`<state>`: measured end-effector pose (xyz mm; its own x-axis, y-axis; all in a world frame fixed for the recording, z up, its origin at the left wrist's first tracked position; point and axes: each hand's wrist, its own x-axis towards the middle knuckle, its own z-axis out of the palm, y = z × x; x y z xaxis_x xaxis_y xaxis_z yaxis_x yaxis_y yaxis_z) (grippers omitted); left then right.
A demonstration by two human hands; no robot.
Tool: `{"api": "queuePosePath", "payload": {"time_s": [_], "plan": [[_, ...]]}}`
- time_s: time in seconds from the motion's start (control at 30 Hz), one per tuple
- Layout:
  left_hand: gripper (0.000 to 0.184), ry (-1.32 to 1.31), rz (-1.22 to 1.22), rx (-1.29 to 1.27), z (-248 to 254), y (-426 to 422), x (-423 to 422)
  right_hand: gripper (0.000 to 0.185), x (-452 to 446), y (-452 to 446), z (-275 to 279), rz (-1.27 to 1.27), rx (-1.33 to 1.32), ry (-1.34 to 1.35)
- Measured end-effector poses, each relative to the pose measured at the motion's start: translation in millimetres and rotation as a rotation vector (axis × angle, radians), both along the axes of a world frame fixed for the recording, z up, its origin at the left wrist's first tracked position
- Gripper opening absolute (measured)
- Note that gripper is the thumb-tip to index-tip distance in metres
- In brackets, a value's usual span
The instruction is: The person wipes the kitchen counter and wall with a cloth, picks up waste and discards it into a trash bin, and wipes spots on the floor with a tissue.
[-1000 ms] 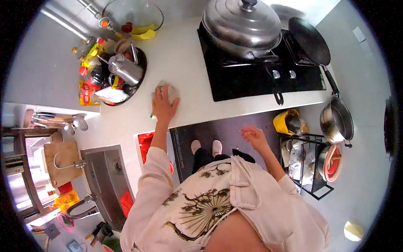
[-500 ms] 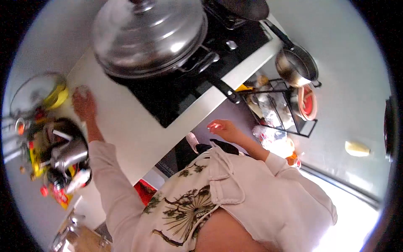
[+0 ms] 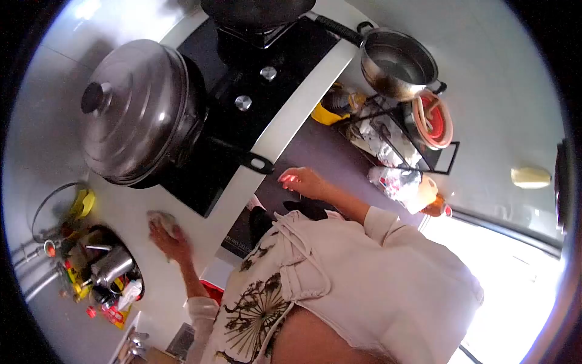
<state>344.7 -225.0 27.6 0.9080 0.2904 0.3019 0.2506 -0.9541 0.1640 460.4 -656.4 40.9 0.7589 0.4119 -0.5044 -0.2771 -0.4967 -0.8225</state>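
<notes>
Cloth (image 3: 163, 217) under left of two hands (image 3: 172, 241), countertop (image 3: 136, 212), illegible lettering on mat (image 3: 238, 239)

There are two hands, one left hand (image 3: 171, 241) and one right hand (image 3: 305, 182); one cloth (image 3: 162, 219); one bench (image 3: 115, 209); one hob (image 3: 233, 136) with two knobs (image 3: 243, 102); one lidded pan (image 3: 133, 112), one black pan (image 3: 257, 12) and one open pot (image 3: 397, 64). One kettle (image 3: 113, 267), one round tray (image 3: 140, 276) and one glass bowl (image 3: 53, 215) show; so do one black rack (image 3: 450, 165) and one pink bowl (image 3: 447, 124). The bottles (image 3: 435, 207) number more than one; they crowd too closely for an exact count.
</notes>
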Motion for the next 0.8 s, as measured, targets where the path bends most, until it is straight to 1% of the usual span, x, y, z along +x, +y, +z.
{"api": "queuePosePath", "payload": {"time_s": [0.03,0.1,0.2,0.27,0.3,0.33,0.4,0.43,0.5,0.53,0.6,0.63,0.7,0.77,0.8], "plan": [[0.054,-0.006,0.044,0.017,-2.2,-24.8,-12.8,0.022,2.9,-7.4,-4.2,0.027,0.015,0.006],[0.052,-0.056,0.075,-0.064,4.5,-82.8,-26.3,0.021,10.1,-33.9,-12.2,0.046,0.097,-0.008],[0.051,-0.025,0.154,-0.144,11.5,-164.9,-23.7,0.022,21.7,-80.2,-11.1,0.06,0.087,-0.06],[0.048,-0.063,0.181,-0.149,-1.2,-205.1,-14.9,0.023,30.5,-109.3,-2.5,0.064,-0.071,-0.153],[0.045,-0.095,0.202,-0.174,-0.7,-225.0,-7.0,0.023,32.1,-122.7,-3.5,0.074,-0.061,-0.162],[0.045,-0.109,0.214,-0.166,1.6,-240.5,1.7,0.023,34.6,-134.7,-6.2,0.018,-0.03,-0.109],[0.045,-0.101,-0.109,-0.247,19.8,-274.9,26.2,0.025,36.6,-155.7,-6.5,-0.068,0.016,-0.043],[0.045,-0.113,-0.098,-0.244,14.7,-289.1,36.7,0.025,36.9,-164.8,-4.0,-0.055,0.018,-0.053],[0.044,-0.182,-0.244,-0.643,4.4,-315.6,58.2,0.025,36.9,-180.7,6.6,-0.109,0.114,0.055],[0.044,-0.19,-0.249,-0.647,3.9,-329.3,69.0,0.025,38.9,-186.7,13.5,-0.112,0.109,0.045],[0.04,-0.24,-0.074,-1.207,22.4,-356.0,89.8,0.025,42.5,-197.3,31.3,-0.201,0.198,0.043],[0.04,-0.241,-0.081,-1.217,29.9,-360.5,94.4,0.025,45.7,-202.7,37.0,-0.207,0.188,0.036],[0.043,-0.277,-0.059,-1.279,42.8,-359.0,103.7,0.022,64.0,-210.1,50.1,-0.281,0.32,-0.053],[0.043,-0.306,-0.037,-1.33,53.9,-349.4,98.2,0.021,90.4,-214.2,73.2,-0.275,0.308,-0.091],[0.043,-0.322,-0.021,-1.373,55.4,-340.9,91.1,0.022,105.5,-216.2,83.2,-0.309,0.308,-0.193]]}}
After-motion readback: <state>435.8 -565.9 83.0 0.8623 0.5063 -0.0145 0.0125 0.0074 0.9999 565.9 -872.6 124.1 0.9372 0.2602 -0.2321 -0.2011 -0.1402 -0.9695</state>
